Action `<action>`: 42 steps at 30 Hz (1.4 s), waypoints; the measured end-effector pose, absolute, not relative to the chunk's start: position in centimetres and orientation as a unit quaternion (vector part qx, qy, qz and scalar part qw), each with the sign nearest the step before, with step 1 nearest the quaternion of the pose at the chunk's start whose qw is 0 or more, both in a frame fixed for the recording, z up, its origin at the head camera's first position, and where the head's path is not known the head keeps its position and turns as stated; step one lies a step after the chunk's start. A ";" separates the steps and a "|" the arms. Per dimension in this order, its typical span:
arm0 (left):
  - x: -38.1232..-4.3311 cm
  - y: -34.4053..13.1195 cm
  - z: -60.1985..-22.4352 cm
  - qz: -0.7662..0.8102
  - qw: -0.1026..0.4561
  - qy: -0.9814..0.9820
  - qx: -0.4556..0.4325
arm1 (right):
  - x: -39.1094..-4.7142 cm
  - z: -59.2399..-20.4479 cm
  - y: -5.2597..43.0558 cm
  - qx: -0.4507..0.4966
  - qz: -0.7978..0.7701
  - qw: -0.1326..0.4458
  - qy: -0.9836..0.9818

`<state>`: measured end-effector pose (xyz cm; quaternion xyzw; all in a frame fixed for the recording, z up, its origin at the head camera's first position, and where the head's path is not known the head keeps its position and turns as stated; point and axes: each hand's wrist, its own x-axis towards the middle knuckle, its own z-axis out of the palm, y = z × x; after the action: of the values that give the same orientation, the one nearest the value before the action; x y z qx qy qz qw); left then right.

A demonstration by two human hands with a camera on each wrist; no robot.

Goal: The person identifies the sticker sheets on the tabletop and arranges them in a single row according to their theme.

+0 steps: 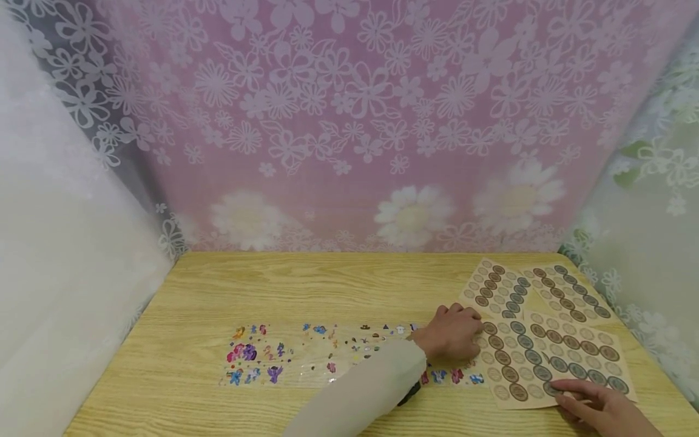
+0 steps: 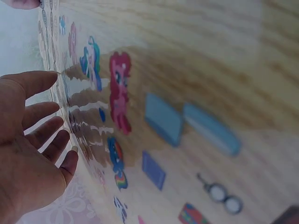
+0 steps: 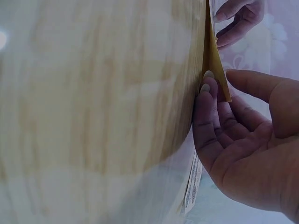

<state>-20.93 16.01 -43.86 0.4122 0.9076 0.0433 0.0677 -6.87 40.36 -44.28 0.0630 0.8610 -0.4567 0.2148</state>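
Note:
Brown kraft-paper sticker sheets with rows of round brown and grey seals lie at the table's right side. My right hand (image 1: 606,409) pinches the near corner of the front-left kraft sheet (image 1: 505,385). In the right wrist view, that sheet (image 3: 216,70) rises from the table, with the thumb on one face and fingers behind it. My left hand (image 1: 452,334) reaches across to the sheet's left edge. The left wrist view shows the left hand (image 2: 32,135) with fingers spread and loosely bent, holding nothing visible. Beneath it lie clear sheets of pony stickers (image 2: 120,93), partly hidden by the left sleeve.
More kraft sticker sheets (image 1: 579,297) fan out and overlap toward the back right corner. Colourful pony stickers (image 1: 248,352) stretch across the left and middle of the wooden table (image 1: 306,279). Flowered cloth (image 1: 349,152) hangs behind and on both sides.

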 end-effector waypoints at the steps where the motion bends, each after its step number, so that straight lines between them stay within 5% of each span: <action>1: -20.9 16.0 -43.9 0.042 0.065 0.907 0.413 | -6.9 -44.2 40.3 0.061 -0.453 0.215 0.863; 27: -20.6 15.0 -44.1 0.044 0.044 0.902 0.427 | -6.9 -44.7 39.6 0.088 -0.406 0.196 0.888; 42: -20.6 14.9 -44.3 0.047 0.038 0.903 0.425 | -6.9 -44.5 39.6 0.021 -0.381 0.180 0.907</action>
<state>-20.59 14.91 -44.29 0.4249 0.9033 0.0468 0.0379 -6.87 39.63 -44.49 0.0213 0.9067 -0.3809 0.1800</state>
